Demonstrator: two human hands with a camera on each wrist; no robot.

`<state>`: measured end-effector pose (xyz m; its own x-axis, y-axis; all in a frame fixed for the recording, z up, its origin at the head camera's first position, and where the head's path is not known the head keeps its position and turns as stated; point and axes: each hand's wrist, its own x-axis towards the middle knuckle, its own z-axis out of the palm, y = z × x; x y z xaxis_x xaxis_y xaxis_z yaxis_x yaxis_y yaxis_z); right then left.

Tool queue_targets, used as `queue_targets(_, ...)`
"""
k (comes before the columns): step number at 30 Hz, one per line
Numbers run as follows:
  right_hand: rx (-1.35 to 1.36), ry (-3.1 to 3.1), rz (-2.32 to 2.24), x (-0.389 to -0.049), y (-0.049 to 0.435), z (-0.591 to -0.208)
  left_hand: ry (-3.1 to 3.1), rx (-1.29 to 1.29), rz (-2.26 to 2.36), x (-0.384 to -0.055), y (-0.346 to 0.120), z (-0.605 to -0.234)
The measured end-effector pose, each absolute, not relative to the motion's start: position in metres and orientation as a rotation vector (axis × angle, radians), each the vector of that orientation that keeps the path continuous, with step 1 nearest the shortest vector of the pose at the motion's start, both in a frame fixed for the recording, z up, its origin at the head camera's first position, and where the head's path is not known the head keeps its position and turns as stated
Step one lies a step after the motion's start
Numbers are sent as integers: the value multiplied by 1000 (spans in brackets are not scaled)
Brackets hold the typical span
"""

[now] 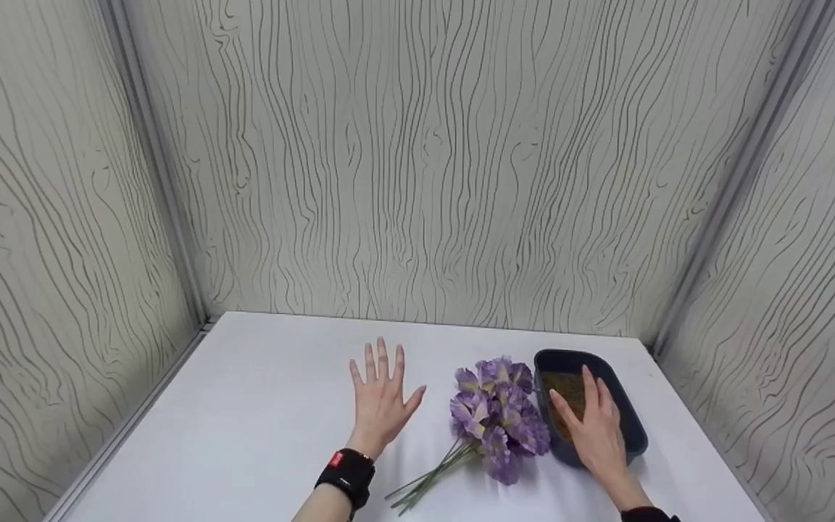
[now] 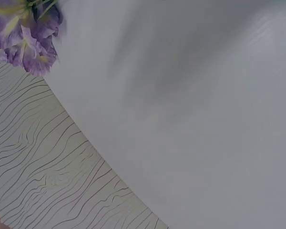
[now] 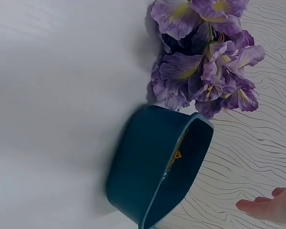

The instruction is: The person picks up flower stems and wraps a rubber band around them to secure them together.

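Note:
My left hand (image 1: pixel 380 406) is spread with straight fingers over the white table, holding nothing. Between my hands lies a bunch of purple artificial flowers (image 1: pixel 493 413), its green stems (image 1: pixel 432 478) pointing toward the near left. A dark teal tub (image 1: pixel 631 424) stands just right of the blossoms, with something brownish and yellow inside. Over this tub my right hand (image 1: pixel 595 428) hovers, fingers extended and apart, gripping nothing. In the right wrist view, fingertips (image 3: pixel 250 207) show beyond the tub's rim, apart from it. Only a blurred bit of hand appears in the left wrist view's corner.
The white table (image 1: pixel 243 413) runs back to a panel (image 1: pixel 417 181) patterned with dark wood-grain lines. Similar side panels stand left and right, joined by grey corner posts (image 1: pixel 156 159). A black band (image 1: pixel 349 475) wraps my left wrist.

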<state>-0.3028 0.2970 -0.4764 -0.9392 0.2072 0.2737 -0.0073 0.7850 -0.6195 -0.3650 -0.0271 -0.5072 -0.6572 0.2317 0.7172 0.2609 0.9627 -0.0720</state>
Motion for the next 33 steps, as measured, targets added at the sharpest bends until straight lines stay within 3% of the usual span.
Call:
queue_targets(12, -307, -2576, 1310, -295, 285, -490, -2434, -356, -48, -352, -9, -537)
queue_targets(33, -435, -2528, 1482, -287, 263, -513, -2648, -406, -50, -332, 13, -564)
